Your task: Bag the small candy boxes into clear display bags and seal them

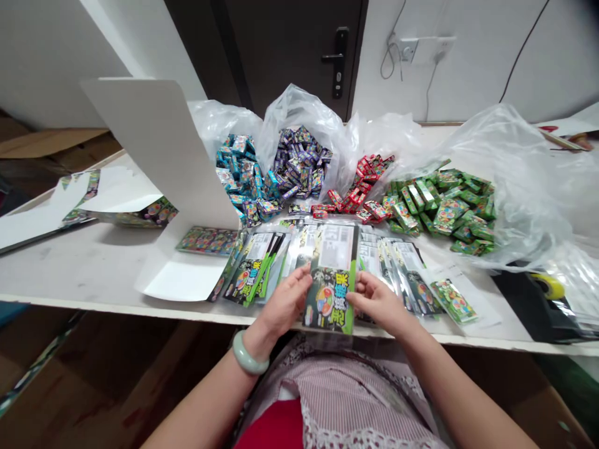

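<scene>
Between my hands, at the table's front edge, is a flat black and green printed packet (pixel 331 280) with a pale window in its upper half. My left hand (pixel 286 300), below a pale green bangle, grips its left edge. The fingers of my right hand (pixel 378 300) are closed on its right edge. Behind and beside it lie rows of similar packets (pixel 248 268), with more of them (pixel 418 280) to the right. A single green packet (pixel 453 301) rests on white paper further right.
Clear plastic bags hold blue (pixel 239 165), purple (pixel 302 163), red (pixel 367 181) and green (pixel 452 202) small boxes along the back. A tall white folded card (pixel 161 149) stands at left. Yellow tape (pixel 547 285) lies at right.
</scene>
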{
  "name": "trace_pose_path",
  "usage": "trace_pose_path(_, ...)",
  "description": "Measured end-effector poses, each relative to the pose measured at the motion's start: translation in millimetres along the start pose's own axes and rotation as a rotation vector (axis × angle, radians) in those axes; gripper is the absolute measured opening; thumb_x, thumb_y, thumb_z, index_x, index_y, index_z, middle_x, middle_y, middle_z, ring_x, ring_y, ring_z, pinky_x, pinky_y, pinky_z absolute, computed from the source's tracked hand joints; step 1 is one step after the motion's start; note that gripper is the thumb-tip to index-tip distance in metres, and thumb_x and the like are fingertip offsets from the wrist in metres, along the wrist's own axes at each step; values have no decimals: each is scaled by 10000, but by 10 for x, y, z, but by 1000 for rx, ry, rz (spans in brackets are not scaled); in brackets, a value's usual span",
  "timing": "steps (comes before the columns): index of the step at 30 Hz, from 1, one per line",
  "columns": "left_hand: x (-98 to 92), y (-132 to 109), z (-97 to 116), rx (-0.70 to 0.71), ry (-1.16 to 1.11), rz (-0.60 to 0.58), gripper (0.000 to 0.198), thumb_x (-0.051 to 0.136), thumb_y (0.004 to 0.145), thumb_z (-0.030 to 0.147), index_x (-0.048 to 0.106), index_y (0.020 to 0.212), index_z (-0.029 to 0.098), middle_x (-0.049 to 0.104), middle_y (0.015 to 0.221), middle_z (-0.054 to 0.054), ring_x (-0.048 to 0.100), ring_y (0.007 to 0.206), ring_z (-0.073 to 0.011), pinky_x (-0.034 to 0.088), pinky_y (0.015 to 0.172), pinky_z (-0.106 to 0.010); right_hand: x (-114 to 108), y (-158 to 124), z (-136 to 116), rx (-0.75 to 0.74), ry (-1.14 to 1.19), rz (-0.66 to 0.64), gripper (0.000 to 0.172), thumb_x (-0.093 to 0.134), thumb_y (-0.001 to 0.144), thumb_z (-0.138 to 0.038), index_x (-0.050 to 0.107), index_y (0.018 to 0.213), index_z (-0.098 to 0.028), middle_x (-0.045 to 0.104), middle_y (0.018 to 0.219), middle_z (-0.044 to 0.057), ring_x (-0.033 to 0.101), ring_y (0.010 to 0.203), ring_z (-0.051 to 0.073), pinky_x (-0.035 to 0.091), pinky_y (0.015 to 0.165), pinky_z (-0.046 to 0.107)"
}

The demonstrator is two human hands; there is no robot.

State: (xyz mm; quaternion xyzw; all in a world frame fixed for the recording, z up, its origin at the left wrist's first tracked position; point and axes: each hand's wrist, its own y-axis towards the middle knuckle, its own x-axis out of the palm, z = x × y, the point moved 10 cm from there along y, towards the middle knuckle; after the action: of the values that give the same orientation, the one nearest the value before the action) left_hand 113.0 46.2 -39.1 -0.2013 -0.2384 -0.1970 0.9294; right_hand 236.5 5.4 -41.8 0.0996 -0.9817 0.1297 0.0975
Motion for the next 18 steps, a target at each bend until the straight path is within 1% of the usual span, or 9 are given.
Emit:
trace_pose_path(2, -30, 44, 175, 114, 18, 52, 427, 742, 786, 365, 577, 1128, 170, 709, 948, -43, 671, 768, -143, 536, 675, -226, 116, -73, 83, 23, -34, -114, 186, 682, 763, -287, 574, 895, -213, 647, 792, -12, 615, 686, 127, 495, 595, 243)
trace_pose_path(4, 2, 61, 296, 213, 56, 61, 477, 714, 813, 321, 521, 1224, 178, 694, 983, -43, 666, 807, -145, 536, 707, -233, 121, -135, 81, -9, -66, -131, 195, 662, 799, -283, 580, 963, -218, 664, 874, 13, 643, 795, 154, 530, 720, 300)
trace_pose_path(5, 46, 58, 316, 244, 76, 43, 528, 701, 825, 303, 472, 1288, 195, 685, 1003, -42, 663, 830, -146, 537, 727, -240, 47, -152, 29, -58, -75, -66, 263, 662, 809, -289, 565, 1046, -229, 667, 928, 27, 648, 861, 170, 531, 782, 331)
trace_pose_path(7, 148, 28, 296, 283, 124, 0, 651, 680, 845, 280, 342, 1400, 255, 670, 1034, -33, 659, 855, -142, 538, 746, -243, -190, -196, -142, -186, -94, 148, 457, 697, 796, -305, 483, 1197, -257, 653, 1018, 46, 644, 931, 185, 526, 835, 357)
trace_pose_path(9, 227, -25, 258, 310, 195, -15, 711, 670, 854, 264, 265, 1436, 305, 661, 1039, -21, 656, 858, -138, 538, 744, -238, -388, -257, -313, -294, -115, 339, 558, 736, 770, -316, 430, 1234, -275, 635, 1026, 39, 652, 862, 168, 534, 776, 325)
trace_pose_path(10, 248, -57, 253, 326, 231, -8, 683, 664, 857, 260, 283, 1422, 311, 660, 1032, -17, 657, 853, -137, 538, 738, -234, -441, -278, -373, -328, -122, 397, 554, 746, 762, -318, 432, 1217, -278, 629, 998, 25, 652, 793, 150, 535, 728, 302)
trace_pose_path(13, 289, -133, 277, 352, 323, -8, 509, 653, 862, 252, 409, 1308, 289, 668, 1007, -16, 660, 845, -138, 539, 716, -221, -487, -304, -437, -374, -93, 486, 489, 742, 765, -319, 461, 1164, -287, 625, 916, -11, 639, 671, 116, 526, 638, 259)
trace_pose_path(16, 299, -184, 330, 368, 372, -53, 424, 639, 879, 278, 452, 1260, 275, 672, 1012, -24, 655, 864, -143, 541, 740, -227, -440, -329, -399, -393, -62, 527, 399, 725, 782, -308, 526, 1126, -278, 639, 943, 6, 658, 775, 135, 546, 704, 266)
trace_pose_path(18, 253, -207, 362, 384, 397, -46, 354, 584, 920, 324, 476, 1252, 265, 664, 1029, -33, 645, 866, -139, 536, 746, -224, -397, -343, -373, -408, -38, 546, 379, 711, 796, -299, 550, 1137, -272, 644, 993, 24, 654, 831, 143, 553, 748, 276)
